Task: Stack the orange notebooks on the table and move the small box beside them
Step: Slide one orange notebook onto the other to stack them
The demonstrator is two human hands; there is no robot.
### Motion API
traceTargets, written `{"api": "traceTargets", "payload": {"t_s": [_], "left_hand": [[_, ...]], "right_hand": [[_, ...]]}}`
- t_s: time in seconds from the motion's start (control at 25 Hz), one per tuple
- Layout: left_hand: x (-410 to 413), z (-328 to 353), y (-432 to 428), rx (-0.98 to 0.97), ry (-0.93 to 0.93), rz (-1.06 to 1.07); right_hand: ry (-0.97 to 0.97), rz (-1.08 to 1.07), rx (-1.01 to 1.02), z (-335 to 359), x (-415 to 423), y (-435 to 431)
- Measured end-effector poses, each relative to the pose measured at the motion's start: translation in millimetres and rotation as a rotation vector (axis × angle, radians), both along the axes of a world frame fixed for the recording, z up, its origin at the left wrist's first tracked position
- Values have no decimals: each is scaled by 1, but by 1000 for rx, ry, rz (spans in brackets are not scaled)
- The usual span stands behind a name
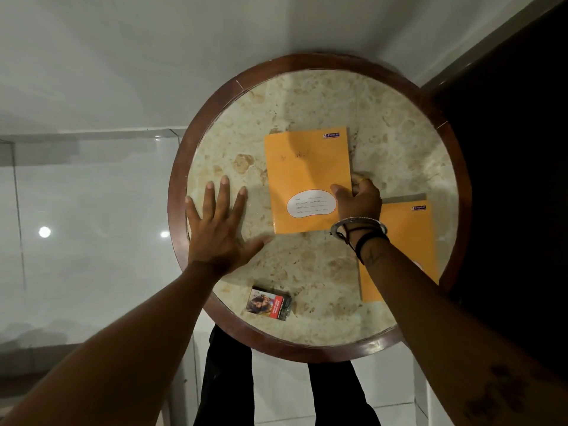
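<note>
Beside the label of the centre orange notebook, right hand fingers pinch its edge; left hand lies splayed, released, on the surface. Second notebook sits right of it, small box well below. Thin cover could slip, landing skewed.

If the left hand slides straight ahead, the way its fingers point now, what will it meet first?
Probably nothing on the tabletop. The left hand lies flat, fingers toward the far wooden rim, with only bare marble between. The notebook lies to its right.
</note>
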State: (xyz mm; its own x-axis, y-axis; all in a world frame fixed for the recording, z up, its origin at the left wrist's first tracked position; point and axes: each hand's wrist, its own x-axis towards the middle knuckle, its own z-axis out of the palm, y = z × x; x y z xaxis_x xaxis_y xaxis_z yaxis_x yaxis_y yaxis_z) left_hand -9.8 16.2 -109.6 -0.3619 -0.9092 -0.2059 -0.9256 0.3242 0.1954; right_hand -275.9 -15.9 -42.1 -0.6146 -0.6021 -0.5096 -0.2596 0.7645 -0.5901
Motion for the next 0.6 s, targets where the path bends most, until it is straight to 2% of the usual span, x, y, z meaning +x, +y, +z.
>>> {"api": "traceTargets", "payload": {"t_s": [0.24, 0.44, 0.52, 0.6], "left_hand": [[2, -3, 0, -2, -17, 8], [2, -3, 0, 0, -12, 22], [2, -2, 0, -5, -16, 20], [2, -1, 0, -5, -21, 26]], "right_hand": [[270, 197, -36, -2, 0, 19], [413, 93, -118, 16, -40, 61], [431, -69, 11, 23, -63, 92], [432, -217, 297, 26, -77, 116]]}}
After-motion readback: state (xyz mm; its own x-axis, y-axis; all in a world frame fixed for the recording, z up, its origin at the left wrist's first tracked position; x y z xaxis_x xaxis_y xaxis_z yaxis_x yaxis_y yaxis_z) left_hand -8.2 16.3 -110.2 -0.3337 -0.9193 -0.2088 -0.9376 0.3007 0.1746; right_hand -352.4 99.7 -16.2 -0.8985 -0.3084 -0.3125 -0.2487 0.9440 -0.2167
